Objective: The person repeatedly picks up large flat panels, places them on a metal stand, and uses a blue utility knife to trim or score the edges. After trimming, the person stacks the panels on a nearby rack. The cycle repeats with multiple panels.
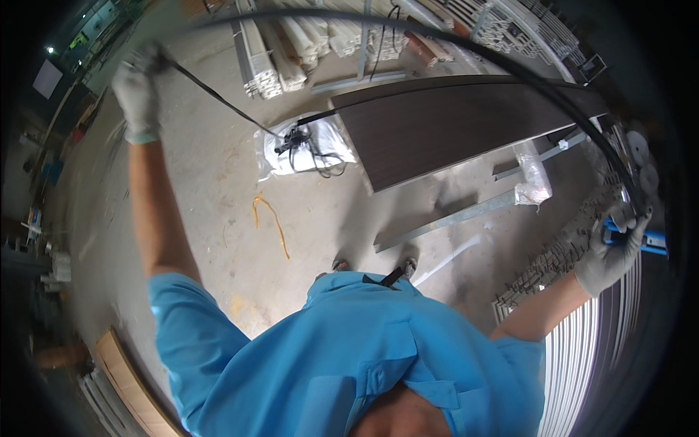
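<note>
Both my hands wear pale gloves and are raised wide apart. At the upper left, my left hand [138,98] is closed around a black strap, its fingertips somewhat blurred. From that hand the strap's taut lower length [218,96] slants down to a black buckle-like bundle [293,140] with loose thin loops, lying on a white plastic-wrapped package [320,146]. At the far right, my right hand [615,251] grips a long black band [502,62] that arches overhead toward the left. Whether band and strap are one piece, I cannot tell. Ahead lies a long dark brown panel [451,127].
Bundles of long white profiles [280,54] lie on the concrete floor at the back. A metal bar [444,218] sits below the panel, near a plastic-wrapped piece [534,178]. Ribbed white lengths [575,364] are stacked at my right. A yellow strip [273,218] lies ahead.
</note>
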`<state>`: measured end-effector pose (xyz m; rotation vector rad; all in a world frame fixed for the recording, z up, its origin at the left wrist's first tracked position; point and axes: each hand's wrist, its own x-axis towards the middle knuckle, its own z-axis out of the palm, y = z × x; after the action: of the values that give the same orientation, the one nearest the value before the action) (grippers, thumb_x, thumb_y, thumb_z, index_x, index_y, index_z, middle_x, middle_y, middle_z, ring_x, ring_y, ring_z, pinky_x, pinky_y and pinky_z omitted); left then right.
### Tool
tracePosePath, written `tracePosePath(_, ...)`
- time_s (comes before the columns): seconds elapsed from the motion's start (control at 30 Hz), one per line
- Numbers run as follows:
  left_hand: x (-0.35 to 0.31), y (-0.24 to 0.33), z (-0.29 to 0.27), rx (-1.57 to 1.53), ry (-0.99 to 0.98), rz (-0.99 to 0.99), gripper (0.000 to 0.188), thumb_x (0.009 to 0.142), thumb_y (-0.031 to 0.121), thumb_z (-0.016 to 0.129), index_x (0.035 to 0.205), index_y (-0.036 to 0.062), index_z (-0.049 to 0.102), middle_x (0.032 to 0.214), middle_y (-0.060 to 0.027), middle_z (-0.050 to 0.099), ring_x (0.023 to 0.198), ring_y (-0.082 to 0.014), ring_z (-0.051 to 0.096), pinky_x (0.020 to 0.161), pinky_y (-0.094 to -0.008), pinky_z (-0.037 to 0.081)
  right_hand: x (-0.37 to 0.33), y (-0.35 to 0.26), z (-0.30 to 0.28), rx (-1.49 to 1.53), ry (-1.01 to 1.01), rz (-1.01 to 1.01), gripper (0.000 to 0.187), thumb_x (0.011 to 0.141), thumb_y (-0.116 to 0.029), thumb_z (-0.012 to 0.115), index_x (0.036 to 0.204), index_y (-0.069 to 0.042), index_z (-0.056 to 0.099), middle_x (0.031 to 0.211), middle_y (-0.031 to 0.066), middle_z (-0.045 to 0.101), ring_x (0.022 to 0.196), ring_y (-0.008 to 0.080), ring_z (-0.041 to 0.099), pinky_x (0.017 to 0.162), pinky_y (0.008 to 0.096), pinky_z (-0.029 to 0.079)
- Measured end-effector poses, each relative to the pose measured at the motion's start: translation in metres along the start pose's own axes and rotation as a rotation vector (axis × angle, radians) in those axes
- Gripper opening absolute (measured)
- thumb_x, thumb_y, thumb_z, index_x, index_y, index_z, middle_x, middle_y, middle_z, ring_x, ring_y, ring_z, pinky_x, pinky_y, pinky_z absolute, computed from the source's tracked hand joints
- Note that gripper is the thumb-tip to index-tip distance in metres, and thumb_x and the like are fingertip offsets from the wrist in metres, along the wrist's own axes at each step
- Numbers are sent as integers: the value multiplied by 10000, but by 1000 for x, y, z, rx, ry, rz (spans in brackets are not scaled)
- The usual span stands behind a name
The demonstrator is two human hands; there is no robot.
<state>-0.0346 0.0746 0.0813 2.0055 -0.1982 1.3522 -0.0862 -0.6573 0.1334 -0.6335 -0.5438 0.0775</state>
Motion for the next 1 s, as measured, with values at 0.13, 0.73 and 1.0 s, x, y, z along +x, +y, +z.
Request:
tracePosePath(0.13,125,97,60,-518,372,2,201,958,99,621,1075,-56,672,942,-98,733,821,-137,697,748,-249,541,8,-33,-44,-10,159,-213,207,1021,-157,551,1078,39,585,885,90,523,800,175,444,699,260,458)
tracePosePath(0.73,115,227,531,-717,-1035,55,479,931,229,679,1315,-22,541,1157,-54,655,965,-85,628,757,-228,521,-130,-327,-288,-477,699,-675,212,968,-121,627,1147,-8,637,960,90,651,826,151,562,795,270,500)
tracePosePath(1.0,87,344,650,-619,-860,214,344,981,241,628,1217,-8,617,856,22,658,645,-60,568,578,-213,434,-125,-412,-319,-617,641,-1060,246,975,-60,586,1174,84,610,1094,198,661,1034,231,646,988,309,526)
